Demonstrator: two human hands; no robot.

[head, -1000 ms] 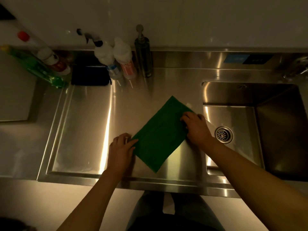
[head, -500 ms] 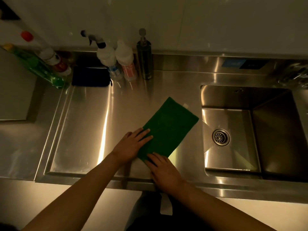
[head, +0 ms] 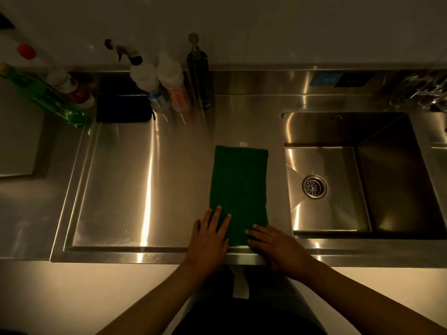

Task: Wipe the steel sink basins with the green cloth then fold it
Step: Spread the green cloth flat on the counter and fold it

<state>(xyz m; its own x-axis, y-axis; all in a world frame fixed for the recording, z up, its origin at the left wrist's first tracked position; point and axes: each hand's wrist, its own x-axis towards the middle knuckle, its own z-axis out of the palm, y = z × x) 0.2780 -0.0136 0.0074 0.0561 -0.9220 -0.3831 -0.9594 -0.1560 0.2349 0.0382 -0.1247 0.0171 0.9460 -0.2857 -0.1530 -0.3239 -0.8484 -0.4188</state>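
Both hands lay flat, fingers straight, on green cloth's (head: 239, 189) near end; L hand (head: 208, 240) at its left corner, R hand (head: 273, 245) at right; cloth folded, on steel drainboard (head: 135, 180) beside sink basin (head: 338, 189).

Dim, warm amber light throughout, and the bottom edge sinks almost to black. Bright glare streaks run down the steel counter (head: 121, 180) and flash off the sink basin (head: 338, 213) floor, while its right wall lies in deep shadow. The bottles (head: 145, 76) at the back lean outward, bent by the wide lens, soft and slightly blurred.
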